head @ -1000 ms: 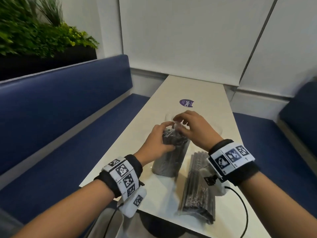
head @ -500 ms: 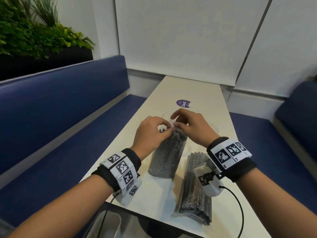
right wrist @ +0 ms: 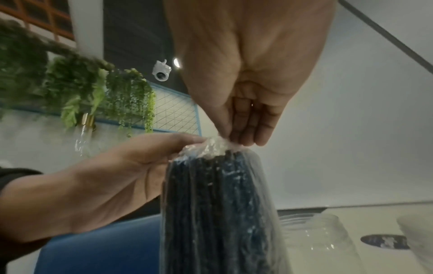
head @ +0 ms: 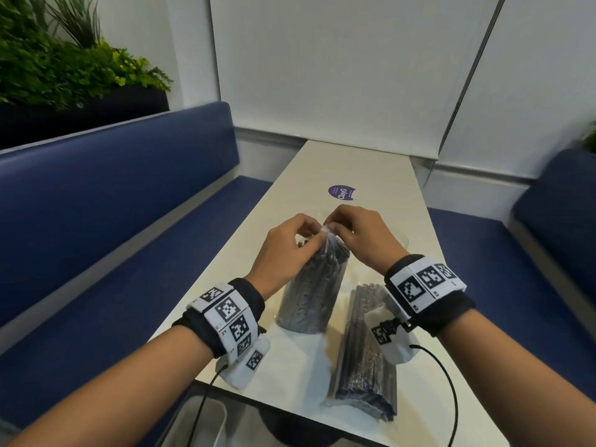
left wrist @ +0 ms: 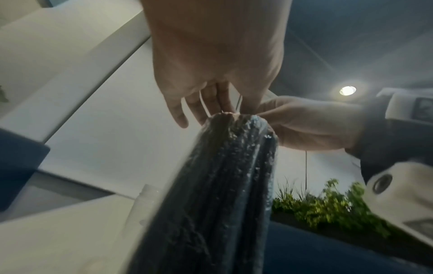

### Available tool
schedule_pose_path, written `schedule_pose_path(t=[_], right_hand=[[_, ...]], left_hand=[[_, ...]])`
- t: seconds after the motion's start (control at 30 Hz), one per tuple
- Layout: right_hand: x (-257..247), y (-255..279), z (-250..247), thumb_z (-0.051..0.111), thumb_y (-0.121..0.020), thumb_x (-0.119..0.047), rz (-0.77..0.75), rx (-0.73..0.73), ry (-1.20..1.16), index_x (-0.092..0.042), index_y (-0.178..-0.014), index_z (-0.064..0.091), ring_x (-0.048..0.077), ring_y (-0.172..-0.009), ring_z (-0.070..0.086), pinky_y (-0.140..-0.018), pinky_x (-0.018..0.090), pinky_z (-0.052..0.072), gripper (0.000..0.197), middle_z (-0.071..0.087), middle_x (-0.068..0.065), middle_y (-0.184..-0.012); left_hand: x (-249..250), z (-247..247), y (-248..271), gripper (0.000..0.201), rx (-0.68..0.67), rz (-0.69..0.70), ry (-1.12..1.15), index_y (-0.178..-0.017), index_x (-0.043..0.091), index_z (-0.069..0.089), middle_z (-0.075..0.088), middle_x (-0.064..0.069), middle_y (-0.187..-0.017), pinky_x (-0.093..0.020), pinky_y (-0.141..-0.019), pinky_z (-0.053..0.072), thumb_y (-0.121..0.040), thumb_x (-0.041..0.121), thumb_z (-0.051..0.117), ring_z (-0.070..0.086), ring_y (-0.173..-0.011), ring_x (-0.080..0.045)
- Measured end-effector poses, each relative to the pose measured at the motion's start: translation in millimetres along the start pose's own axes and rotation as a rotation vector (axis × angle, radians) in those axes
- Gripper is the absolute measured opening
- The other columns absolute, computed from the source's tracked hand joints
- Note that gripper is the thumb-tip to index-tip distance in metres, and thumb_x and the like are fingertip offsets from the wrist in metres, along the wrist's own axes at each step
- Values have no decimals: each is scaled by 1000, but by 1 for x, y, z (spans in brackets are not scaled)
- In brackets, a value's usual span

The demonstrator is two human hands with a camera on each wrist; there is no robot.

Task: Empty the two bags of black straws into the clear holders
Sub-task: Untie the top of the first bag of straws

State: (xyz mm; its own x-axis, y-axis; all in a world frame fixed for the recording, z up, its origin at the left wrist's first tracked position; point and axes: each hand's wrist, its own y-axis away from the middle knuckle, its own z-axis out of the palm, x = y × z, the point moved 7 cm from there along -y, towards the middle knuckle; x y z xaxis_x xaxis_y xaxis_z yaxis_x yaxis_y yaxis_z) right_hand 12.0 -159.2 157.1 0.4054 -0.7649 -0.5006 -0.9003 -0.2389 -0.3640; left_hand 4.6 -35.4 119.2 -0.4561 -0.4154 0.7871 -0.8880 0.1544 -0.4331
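Note:
A clear bag of black straws (head: 309,291) stands on end on the white table (head: 300,375). My left hand (head: 317,236) and right hand (head: 333,229) both pinch the crumpled plastic at its top (right wrist: 212,146). In the left wrist view the bag (left wrist: 211,194) rises toward my fingers (left wrist: 180,115). The second bag of straws (head: 364,359) lies flat to the right, under my right wrist. Two clear holders (right wrist: 321,235) (right wrist: 417,231) stand just beyond the held bag. In the head view only one rim (head: 403,241) shows past my hands.
A purple round sticker (head: 342,192) lies farther up the table. Blue benches (head: 129,195) run along both sides. A white bin (head: 200,421) sits below the table's near edge. Cables hang from both wrists. Plants (head: 64,66) stand behind the left bench.
My left hand has let go of the bag's upper body and moved up to the top plastic beside my right fingers. The bag now stands a little taller and straighter.

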Motion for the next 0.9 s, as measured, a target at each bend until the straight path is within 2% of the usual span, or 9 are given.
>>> schedule_pose_path(t=[0.13, 0.27, 0.37, 0.47, 0.57, 0.63, 0.73, 0.8, 0.9], right_hand=[[-8, -1, 1, 52, -86, -9, -60, 6, 69, -3, -93, 64, 27, -90, 56, -79, 36, 43, 15, 68, 15, -94], [-9, 0, 9, 50, -87, -10, -104, -24, 121, -4, -95, 61, 26, -94, 51, -77, 34, 40, 15, 67, 13, -96], [-4, -1, 10, 50, -88, -12, -76, -11, 107, -5, -93, 60, 27, -92, 51, -73, 32, 38, 13, 66, 12, -95], [5, -4, 11, 50, -89, -10, 2, -6, -9, -2, -91, 59, 24, -80, 50, -65, 24, 29, 13, 64, 12, -89], [10, -7, 13, 48, -90, -12, 87, -26, -42, 0, -95, 57, 23, -81, 51, -69, 28, 36, 16, 63, 14, -94], [9, -11, 13, 47, -91, -12, 97, -28, 1, 1, -96, 57, 29, -86, 55, -74, 34, 41, 18, 64, 18, -98], [5, -14, 13, 45, -90, -10, 76, -29, 46, 1, -97, 56, 33, -89, 57, -75, 36, 42, 17, 65, 20, -98], [5, -14, 12, 47, -90, -12, 72, -6, 24, 0, -97, 57, 31, -88, 58, -74, 34, 42, 17, 65, 19, -98], [9, -13, 14, 48, -91, -15, 91, 33, -43, 0, -97, 55, 26, -80, 54, -71, 30, 38, 17, 65, 16, -95]], left_hand=[[5, -6, -5, 20, 34, 125, -159, -94, 17, 64, 69, 1, -92, -34, -80, 55, -86, 34, 61, 62, -88, -16], [9, -6, -6, 22, 17, 184, -210, -90, 18, 62, 65, 2, -86, -37, -75, 56, -84, 38, 56, 60, -80, -17], [9, -4, -9, 19, -7, 186, -162, -90, 16, 61, 64, 0, -89, -34, -78, 52, -85, 33, 54, 57, -83, -18], [-1, -3, -12, 10, -20, 96, 8, -90, 12, 60, 63, -3, -92, -30, -84, 49, -89, 21, 58, 57, -91, -21], [-13, 3, -15, 14, -74, -34, 141, -94, 10, 58, 61, 0, -89, -25, -79, 48, -92, 23, 53, 57, -88, -17], [-14, 5, -18, 17, -95, -58, 119, -94, 12, 58, 61, 2, -86, -21, -75, 46, -92, 29, 52, 58, -85, -15], [-9, 1, -26, 25, -94, -5, 1, -91, 13, 60, 64, 2, -84, -19, -73, 49, -87, 38, 58, 61, -81, -15], [-9, -2, -32, 25, -109, -4, -18, -91, 11, 60, 64, 1, -83, -17, -71, 48, -88, 36, 58, 60, -79, -13], [-9, -1, -38, 19, -129, -6, 29, -90, 9, 57, 59, 5, -81, -5, -66, 42, -91, 28, 54, 53, -75, -6]])
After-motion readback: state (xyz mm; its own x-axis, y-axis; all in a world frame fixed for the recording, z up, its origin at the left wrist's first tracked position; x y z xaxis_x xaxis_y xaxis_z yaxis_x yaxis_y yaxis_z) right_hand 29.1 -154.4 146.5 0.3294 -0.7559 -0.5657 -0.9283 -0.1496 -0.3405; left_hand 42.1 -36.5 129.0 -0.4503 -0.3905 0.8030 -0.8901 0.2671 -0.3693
